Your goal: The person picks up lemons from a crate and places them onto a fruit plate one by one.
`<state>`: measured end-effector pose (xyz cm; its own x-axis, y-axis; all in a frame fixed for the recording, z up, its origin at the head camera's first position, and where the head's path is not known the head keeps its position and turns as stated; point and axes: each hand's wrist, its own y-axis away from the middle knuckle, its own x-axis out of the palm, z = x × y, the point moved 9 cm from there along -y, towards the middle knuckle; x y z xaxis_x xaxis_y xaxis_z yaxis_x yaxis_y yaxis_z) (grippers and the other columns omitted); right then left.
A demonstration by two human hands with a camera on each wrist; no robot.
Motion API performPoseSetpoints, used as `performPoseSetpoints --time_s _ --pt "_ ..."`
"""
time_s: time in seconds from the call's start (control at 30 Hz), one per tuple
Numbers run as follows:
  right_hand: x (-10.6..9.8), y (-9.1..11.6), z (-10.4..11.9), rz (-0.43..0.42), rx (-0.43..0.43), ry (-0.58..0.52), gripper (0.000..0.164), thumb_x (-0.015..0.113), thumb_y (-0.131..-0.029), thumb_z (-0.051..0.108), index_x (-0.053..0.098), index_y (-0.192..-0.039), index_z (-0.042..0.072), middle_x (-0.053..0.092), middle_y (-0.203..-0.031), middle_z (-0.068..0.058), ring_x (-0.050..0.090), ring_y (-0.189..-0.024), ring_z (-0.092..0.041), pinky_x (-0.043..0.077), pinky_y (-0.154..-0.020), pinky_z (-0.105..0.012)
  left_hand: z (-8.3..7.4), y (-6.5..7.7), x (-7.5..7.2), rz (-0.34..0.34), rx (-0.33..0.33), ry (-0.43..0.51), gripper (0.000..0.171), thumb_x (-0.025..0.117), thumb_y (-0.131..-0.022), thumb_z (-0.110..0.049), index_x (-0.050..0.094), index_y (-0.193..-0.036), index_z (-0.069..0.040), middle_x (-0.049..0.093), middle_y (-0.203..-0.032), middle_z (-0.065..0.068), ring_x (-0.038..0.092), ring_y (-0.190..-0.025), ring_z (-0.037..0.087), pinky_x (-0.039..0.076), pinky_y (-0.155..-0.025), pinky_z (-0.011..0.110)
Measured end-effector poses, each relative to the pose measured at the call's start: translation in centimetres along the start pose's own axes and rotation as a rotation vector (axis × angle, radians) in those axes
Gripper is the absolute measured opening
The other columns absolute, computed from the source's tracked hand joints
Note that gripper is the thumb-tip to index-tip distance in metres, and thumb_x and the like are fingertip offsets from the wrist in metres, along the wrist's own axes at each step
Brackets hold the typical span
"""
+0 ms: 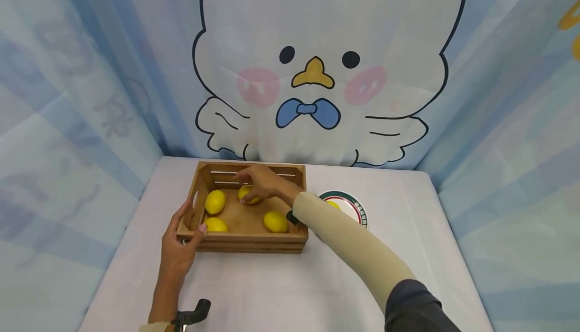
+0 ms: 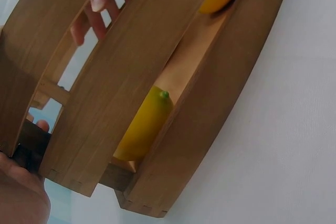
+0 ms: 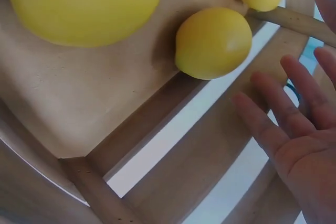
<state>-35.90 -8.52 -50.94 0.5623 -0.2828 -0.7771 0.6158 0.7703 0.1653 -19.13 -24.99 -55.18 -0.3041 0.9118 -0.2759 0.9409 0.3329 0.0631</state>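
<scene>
A slatted wooden crate stands on the table with several yellow lemons inside. My left hand grips its front left corner, thumb over the front rim and fingers along the left side. Over the back of the crate reaches my right hand, beside and partly hiding a lemon. In the right wrist view its fingers are spread apart, with a gap to the nearest lemon. Other lemons lie at the left, the front left and the right of the crate.
A round plate with a green patterned rim sits right of the crate, a yellow lemon on it, both partly hidden by my right sleeve. The white-covered table is bounded by printed curtains at the back and sides.
</scene>
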Motion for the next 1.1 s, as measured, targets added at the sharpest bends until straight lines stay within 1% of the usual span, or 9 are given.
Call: performPoseSetpoints --time_s 0.13,0.3,0.37,0.5,0.7,0.83,0.93,1.0,1.1 --pt "0.4 0.0 -0.3 0.018 0.011 -0.001 0.063 0.084 -0.08 0.023 0.06 -0.138 0.014 0.065 -0.136 -0.006 0.061 -0.125 -0.019 0.049 -0.107 -0.03 -0.2 0.0 0.0 0.003 0.013 0.0 0.074 0.072 -0.09 -0.039 0.031 -0.152 -0.045 0.029 -0.161 -0.016 0.018 -0.154 0.02 0.016 -0.123 0.062" --pt "1.0 0.0 -0.9 0.031 0.038 0.013 0.061 0.084 -0.08 0.027 0.061 -0.137 0.017 0.065 -0.135 -0.003 0.06 -0.124 -0.017 0.051 -0.105 -0.031 -0.2 0.1 0.1 0.014 0.018 -0.003 0.075 0.072 -0.091 -0.038 0.03 -0.153 -0.044 0.029 -0.162 -0.011 0.017 -0.155 0.022 0.014 -0.122 0.064" --pt "1.2 -0.1 -0.9 0.026 0.029 0.011 0.061 0.084 -0.08 0.028 0.062 -0.136 0.017 0.065 -0.134 -0.003 0.061 -0.123 -0.017 0.051 -0.104 -0.03 -0.2 0.1 0.2 0.016 0.02 -0.007 0.075 0.072 -0.091 -0.039 0.03 -0.153 -0.044 0.029 -0.162 -0.01 0.018 -0.154 0.022 0.014 -0.122 0.064" --pt "1.5 -0.2 -0.8 0.026 0.017 -0.005 0.06 0.085 -0.08 0.025 0.063 -0.135 0.016 0.066 -0.134 -0.002 0.062 -0.124 -0.018 0.051 -0.105 -0.029 -0.2 0.1 0.2 0.016 0.02 -0.008 0.075 0.072 -0.091 -0.039 0.03 -0.153 -0.043 0.03 -0.162 -0.01 0.018 -0.154 0.021 0.014 -0.123 0.063" --pt "1.9 -0.4 -0.7 0.06 0.006 0.095 0.06 0.086 -0.078 0.022 0.064 -0.133 0.016 0.067 -0.133 0.0 0.06 -0.125 -0.016 0.048 -0.108 -0.028 -0.2 0.1 0.2 0.013 0.023 0.004 0.074 0.073 -0.09 -0.038 0.032 -0.152 -0.044 0.03 -0.162 -0.012 0.017 -0.155 0.019 0.014 -0.123 0.062" --pt "2.1 -0.5 -0.6 0.076 0.015 0.117 0.059 0.087 -0.077 0.02 0.065 -0.132 0.016 0.067 -0.131 -0.001 0.061 -0.122 -0.016 0.049 -0.105 -0.029 -0.2 0.2 0.2 0.017 0.024 0.014 0.074 0.072 -0.091 -0.036 0.032 -0.153 -0.043 0.03 -0.162 -0.01 0.017 -0.155 0.02 0.015 -0.123 0.061" --pt "2.6 -0.4 -0.7 0.105 0.027 0.143 0.057 0.086 -0.078 0.017 0.066 -0.131 0.017 0.067 -0.131 -0.003 0.06 -0.12 -0.017 0.05 -0.103 -0.028 -0.2 0.1 0.2 0.018 0.032 0.015 0.075 0.072 -0.091 -0.036 0.031 -0.153 -0.042 0.03 -0.162 -0.009 0.017 -0.155 0.021 0.017 -0.123 0.061" --pt "3.0 -0.3 -0.6 0.117 0.029 0.156 0.057 0.086 -0.078 0.014 0.066 -0.131 0.016 0.066 -0.13 -0.005 0.06 -0.12 -0.019 0.051 -0.102 -0.029 -0.2 0.1 0.2 0.01 0.03 0.009 0.075 0.072 -0.091 -0.037 0.032 -0.153 -0.042 0.03 -0.162 -0.011 0.018 -0.154 0.02 0.015 -0.123 0.062" --pt "3.2 -0.3 -0.5 0.124 0.024 0.165 0.056 0.086 -0.077 0.01 0.067 -0.13 0.015 0.067 -0.13 -0.004 0.06 -0.12 -0.019 0.051 -0.103 -0.029 -0.1 0.1 0.1 0.001 0.029 0.007 0.074 0.073 -0.09 -0.038 0.032 -0.152 -0.043 0.03 -0.162 -0.012 0.018 -0.154 0.02 0.015 -0.123 0.062"
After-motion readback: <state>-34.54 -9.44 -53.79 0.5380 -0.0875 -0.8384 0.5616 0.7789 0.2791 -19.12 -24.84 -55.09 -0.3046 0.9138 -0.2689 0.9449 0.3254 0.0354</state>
